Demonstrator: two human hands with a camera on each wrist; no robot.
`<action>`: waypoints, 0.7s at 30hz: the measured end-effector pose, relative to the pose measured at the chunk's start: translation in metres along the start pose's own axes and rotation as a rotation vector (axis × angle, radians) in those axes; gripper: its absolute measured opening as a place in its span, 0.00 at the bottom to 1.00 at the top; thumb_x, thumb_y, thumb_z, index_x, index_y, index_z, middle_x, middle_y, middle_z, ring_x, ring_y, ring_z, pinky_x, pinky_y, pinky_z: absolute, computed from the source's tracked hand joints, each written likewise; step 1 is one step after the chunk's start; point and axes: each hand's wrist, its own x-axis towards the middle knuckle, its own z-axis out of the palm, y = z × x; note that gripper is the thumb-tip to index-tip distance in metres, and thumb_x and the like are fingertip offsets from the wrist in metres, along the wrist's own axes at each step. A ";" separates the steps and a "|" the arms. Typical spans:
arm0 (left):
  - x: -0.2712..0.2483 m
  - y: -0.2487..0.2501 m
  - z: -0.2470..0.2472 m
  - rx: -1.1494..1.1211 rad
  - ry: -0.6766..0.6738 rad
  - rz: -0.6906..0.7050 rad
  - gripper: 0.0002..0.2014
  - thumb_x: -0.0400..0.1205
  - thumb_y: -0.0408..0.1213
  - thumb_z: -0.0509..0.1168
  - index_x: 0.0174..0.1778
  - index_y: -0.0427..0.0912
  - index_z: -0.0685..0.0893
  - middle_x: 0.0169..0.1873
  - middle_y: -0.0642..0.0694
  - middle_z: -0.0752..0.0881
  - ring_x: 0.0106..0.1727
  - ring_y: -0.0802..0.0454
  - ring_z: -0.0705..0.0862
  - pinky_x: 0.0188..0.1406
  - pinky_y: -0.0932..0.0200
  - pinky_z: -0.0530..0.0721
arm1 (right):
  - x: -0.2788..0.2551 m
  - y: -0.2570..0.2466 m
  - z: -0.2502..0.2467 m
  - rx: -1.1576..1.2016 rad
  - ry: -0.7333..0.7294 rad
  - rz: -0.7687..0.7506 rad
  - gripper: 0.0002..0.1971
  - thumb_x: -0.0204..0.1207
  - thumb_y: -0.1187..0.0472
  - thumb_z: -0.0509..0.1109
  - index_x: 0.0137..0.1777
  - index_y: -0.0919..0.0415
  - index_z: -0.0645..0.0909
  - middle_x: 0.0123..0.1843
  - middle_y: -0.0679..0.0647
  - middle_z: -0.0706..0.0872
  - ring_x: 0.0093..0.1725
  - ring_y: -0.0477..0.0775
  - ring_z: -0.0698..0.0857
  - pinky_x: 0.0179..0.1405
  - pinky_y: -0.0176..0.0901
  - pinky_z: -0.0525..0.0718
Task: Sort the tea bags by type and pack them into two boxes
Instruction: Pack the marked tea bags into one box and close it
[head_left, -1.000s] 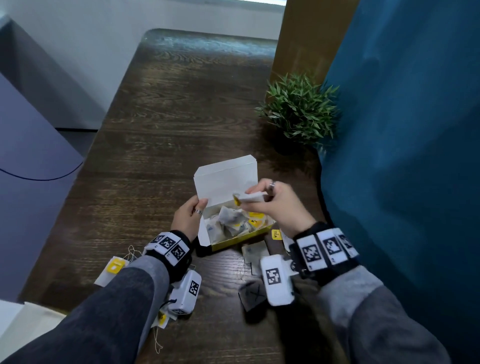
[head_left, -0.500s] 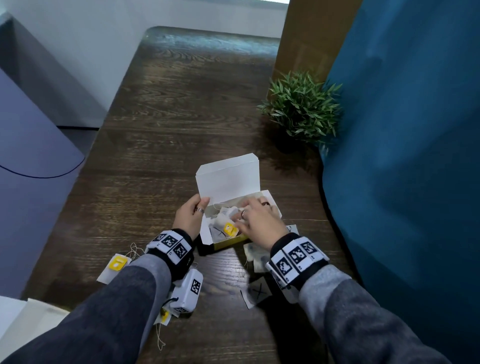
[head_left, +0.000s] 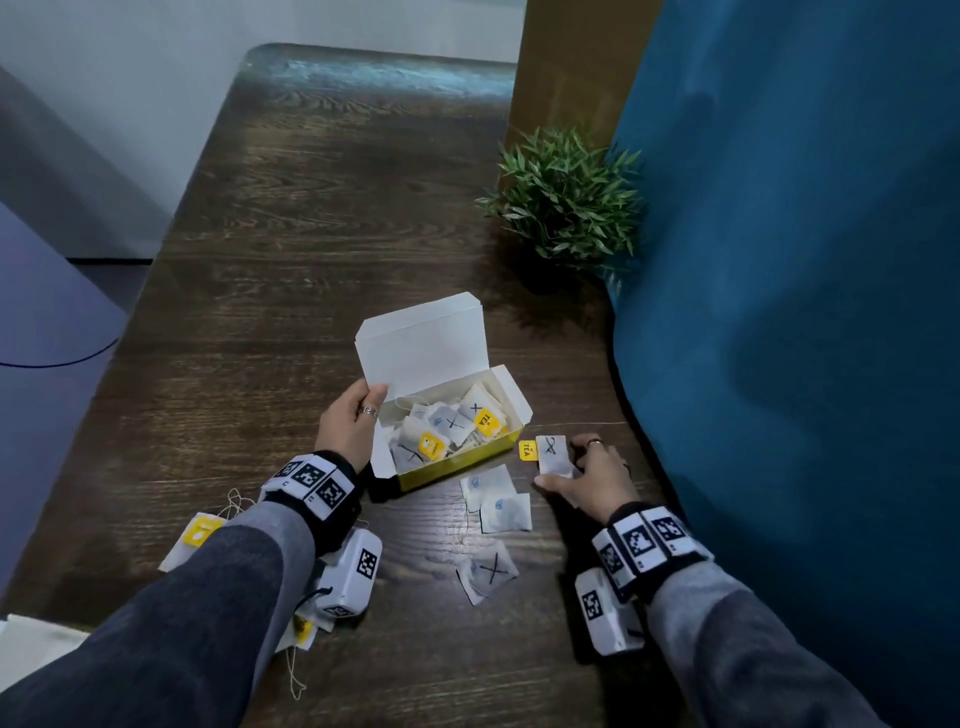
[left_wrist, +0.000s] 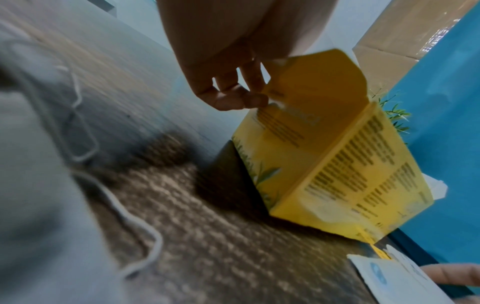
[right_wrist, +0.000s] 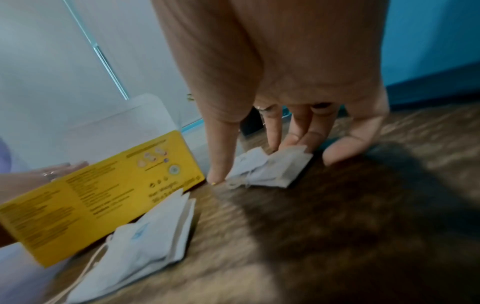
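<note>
Nearest to us, under our left sleeve (head_left: 171, 597), lie loose tea bags with yellow tags (head_left: 200, 532) and trailing strings on the dark wooden table (head_left: 291, 291). In front of them, between our forearms, an X-marked tea bag (head_left: 488, 570) lies flat on the wood. Just beyond it sit two overlapping blue-marked tea bags (head_left: 498, 499), touching each other, close to the front wall of the box.

Our right hand (head_left: 597, 475) is down on the table right of the box. Fingers (right_wrist: 298, 133) press on the far edge of another X-marked tea bag (head_left: 553, 456), thumb planted on the table at its near-left side; bag is flat on the wood, not lifted. We read it as fingers laid on the bag; curl around it: cannot tell. Its yellow TEA tag (head_left: 527, 450) lies just left of it, beside the box corner.

Our left hand (head_left: 353, 426) holds the left end of the yellow tea box (head_left: 462, 460), fingers pinching the side flap (left_wrist: 309, 82). Box stands on the table, lid up and open, white inside. It holds a jumble of tea bags (head_left: 452, 423), several X-marked, two yellow tags showing on top.

Further back right, a small potted plant (head_left: 563, 202) stands beside a blue curtain (head_left: 789, 312).
</note>
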 end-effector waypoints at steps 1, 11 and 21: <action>-0.001 0.001 0.000 0.012 -0.004 -0.001 0.13 0.86 0.40 0.57 0.61 0.44 0.82 0.52 0.53 0.83 0.54 0.54 0.80 0.53 0.61 0.73 | 0.001 -0.001 0.005 0.017 0.037 -0.008 0.32 0.57 0.47 0.83 0.60 0.54 0.76 0.62 0.56 0.80 0.65 0.60 0.77 0.66 0.48 0.74; -0.001 0.003 -0.001 0.043 -0.024 -0.002 0.10 0.86 0.41 0.56 0.54 0.47 0.82 0.47 0.53 0.84 0.50 0.54 0.80 0.47 0.60 0.74 | -0.011 -0.003 -0.012 0.187 0.034 -0.144 0.14 0.67 0.72 0.74 0.29 0.53 0.79 0.31 0.45 0.83 0.34 0.44 0.80 0.37 0.35 0.75; -0.001 0.002 -0.001 0.060 -0.025 -0.002 0.07 0.86 0.42 0.56 0.49 0.49 0.80 0.39 0.61 0.81 0.44 0.59 0.79 0.39 0.68 0.74 | -0.030 -0.036 -0.012 0.319 -0.460 -0.281 0.12 0.63 0.72 0.80 0.31 0.57 0.80 0.33 0.49 0.83 0.29 0.41 0.81 0.28 0.31 0.80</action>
